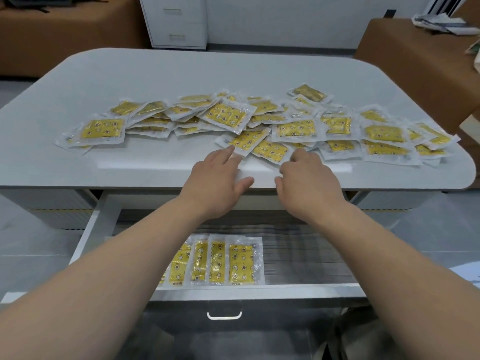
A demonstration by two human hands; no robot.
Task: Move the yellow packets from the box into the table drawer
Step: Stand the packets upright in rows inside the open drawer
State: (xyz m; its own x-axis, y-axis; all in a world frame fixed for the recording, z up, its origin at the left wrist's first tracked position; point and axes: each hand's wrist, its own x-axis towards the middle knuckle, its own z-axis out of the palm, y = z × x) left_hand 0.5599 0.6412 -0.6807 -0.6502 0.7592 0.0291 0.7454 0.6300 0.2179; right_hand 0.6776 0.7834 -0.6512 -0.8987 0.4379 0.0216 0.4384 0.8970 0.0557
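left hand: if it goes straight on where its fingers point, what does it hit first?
The nearest packet, just ahead. The left hand has its fingertips at that packet's near corner, perhaps touching it; depth is unclear.

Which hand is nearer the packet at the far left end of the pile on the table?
Left. The left hand is right of that packet, at the near edge of the pile; the right hand is farther right still.
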